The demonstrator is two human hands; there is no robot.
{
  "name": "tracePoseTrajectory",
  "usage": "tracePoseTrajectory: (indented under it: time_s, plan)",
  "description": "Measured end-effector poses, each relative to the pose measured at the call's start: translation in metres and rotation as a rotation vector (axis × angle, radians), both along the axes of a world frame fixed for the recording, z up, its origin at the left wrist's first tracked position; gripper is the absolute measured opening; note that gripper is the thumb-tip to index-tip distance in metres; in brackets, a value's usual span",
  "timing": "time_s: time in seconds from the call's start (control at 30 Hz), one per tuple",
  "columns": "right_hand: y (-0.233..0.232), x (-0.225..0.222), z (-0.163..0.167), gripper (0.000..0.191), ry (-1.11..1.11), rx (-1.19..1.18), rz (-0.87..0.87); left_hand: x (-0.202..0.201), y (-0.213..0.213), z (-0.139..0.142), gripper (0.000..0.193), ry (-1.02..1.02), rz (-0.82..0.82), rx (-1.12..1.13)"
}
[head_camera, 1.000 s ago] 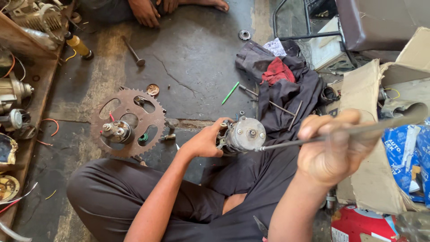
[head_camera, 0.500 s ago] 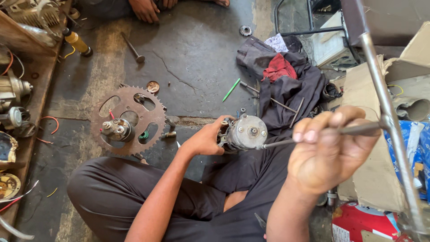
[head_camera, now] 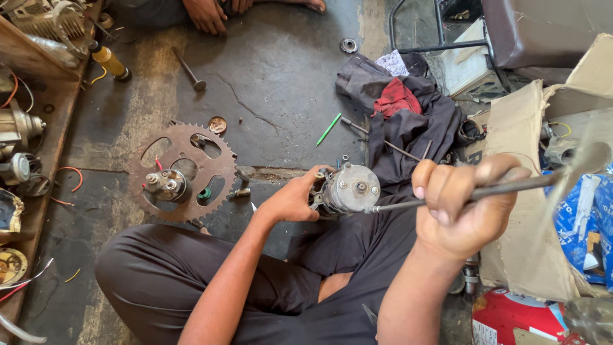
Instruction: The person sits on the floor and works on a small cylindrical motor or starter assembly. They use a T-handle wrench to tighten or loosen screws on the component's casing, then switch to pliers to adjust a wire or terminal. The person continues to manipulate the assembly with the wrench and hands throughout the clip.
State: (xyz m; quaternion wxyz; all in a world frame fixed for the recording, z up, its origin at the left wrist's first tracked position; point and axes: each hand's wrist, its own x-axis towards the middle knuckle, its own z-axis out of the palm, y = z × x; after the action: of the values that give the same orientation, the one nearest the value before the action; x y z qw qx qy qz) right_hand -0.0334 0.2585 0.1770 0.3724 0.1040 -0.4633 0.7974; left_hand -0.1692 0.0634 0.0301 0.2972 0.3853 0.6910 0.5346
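Note:
I sit cross-legged on a concrete floor. My left hand grips a small round grey motor and steadies it above my knee. My right hand is closed around a long thin metal rod tool. The rod's tip touches the motor's end face at its lower right. The rod's far end is blurred at the right edge of the view.
A large rusty sprocket with a hub lies on the floor to the left. A dark cloth pile with a red rag lies ahead. Cardboard and blue packets sit at right. Another person's hand rests at the top. A wooden shelf with parts runs along the left.
My right hand with the rod has shifted slightly left and toward me, keeping the tip on the motor. My left hand stays on the motor.

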Motion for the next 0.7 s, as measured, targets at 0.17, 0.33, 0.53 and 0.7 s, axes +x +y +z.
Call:
tracePoseTrajectory:
  time_s: [0.17,0.33,0.53,0.7]
  plan:
    - [-0.024,-0.005,0.012,0.016,-0.004,0.126,-0.303,0.000,-0.001,-0.001,0.094,-0.022,0.005,-0.025]
    - [-0.019,-0.004,0.006,0.016,0.037,0.106,-0.413,0.000,-0.001,0.000,0.094,-0.014,0.009,-0.028]
    - [-0.005,-0.004,0.000,0.017,0.103,0.143,-0.109,0.000,0.000,-0.002,0.094,-0.023,0.007,-0.055]
    - [-0.010,-0.009,0.012,0.027,0.030,-0.057,0.198,0.001,-0.001,-0.001,0.095,-0.002,0.010,-0.022]
